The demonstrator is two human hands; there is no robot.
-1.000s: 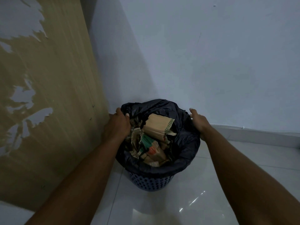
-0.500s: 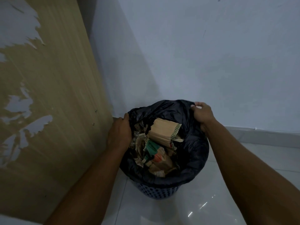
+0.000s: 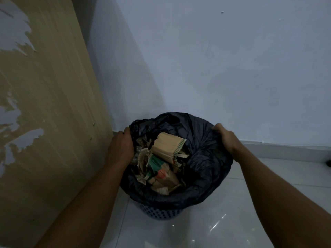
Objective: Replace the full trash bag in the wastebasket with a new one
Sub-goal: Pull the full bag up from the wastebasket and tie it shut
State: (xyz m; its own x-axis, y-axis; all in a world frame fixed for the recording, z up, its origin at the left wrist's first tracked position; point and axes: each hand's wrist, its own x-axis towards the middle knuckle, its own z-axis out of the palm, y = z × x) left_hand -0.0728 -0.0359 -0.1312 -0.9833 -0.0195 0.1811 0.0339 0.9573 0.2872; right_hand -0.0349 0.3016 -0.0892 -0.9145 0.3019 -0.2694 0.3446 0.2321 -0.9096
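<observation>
While the black trash bag [image 3: 206,158] sits full in the blue wastebasket [image 3: 161,213] on the floor | left hand [image 3: 120,149], right hand [image 3: 224,138] — each clutching its rim | stage: early — lift-out, relining remain

Peeling wooden panel [image 3: 53,104] at nine o'clock, pale wall [image 3: 223,68] at twelve, glossy floor tiles [image 3: 223,221] at five

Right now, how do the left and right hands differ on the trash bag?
The left hand grips the trash bag at its left edge, beside the wooden panel; the right hand grips the far right edge, on the wall side. The left hand sits close against the cardboard trash; the right hand is well apart from it. Both are closed on black plastic above the wastebasket.
</observation>
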